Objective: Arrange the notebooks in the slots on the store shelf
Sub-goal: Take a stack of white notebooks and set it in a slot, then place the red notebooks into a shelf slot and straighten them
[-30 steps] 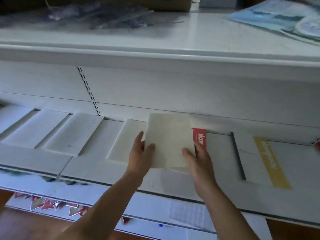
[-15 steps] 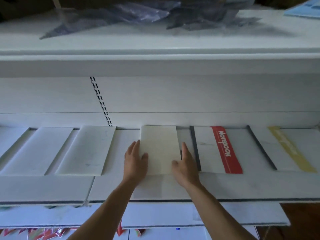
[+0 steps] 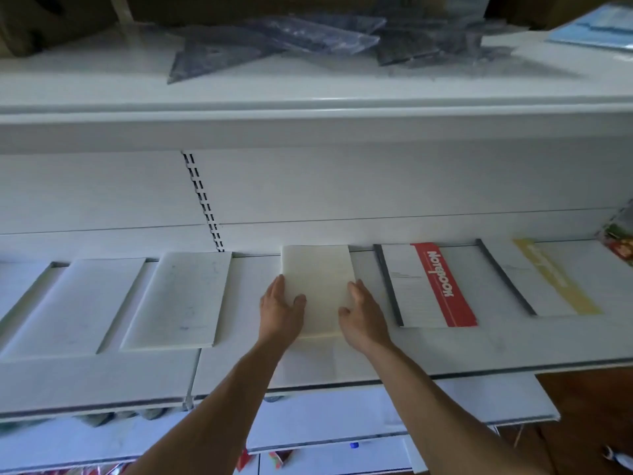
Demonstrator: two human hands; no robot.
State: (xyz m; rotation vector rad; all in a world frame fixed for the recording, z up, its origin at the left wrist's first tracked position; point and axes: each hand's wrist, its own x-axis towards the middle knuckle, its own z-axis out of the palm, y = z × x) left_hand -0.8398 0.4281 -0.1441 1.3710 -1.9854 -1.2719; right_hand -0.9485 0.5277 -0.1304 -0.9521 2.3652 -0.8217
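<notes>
Settling flat on the shelf (image 3: 513,347), the cream notebook (image 3: 317,279) has come down from the tilt it had a second ago and lies between the two hands, far edge at the back panel; that slot looks filled, wanting only a squaring nudge; the left hand (image 3: 281,310) flanks its left edge, the right hand (image 3: 363,313) its right, fingers straight, thumbs resting on the cover, neither gripping; a red-banded notebook (image 3: 435,286) lies just beyond the right hand.

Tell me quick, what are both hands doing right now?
Left hand: open, fingers straight beside the cream notebook, thumb on its cover.
Right hand: open, touching the notebook's other edge, thumb on top.
</notes>
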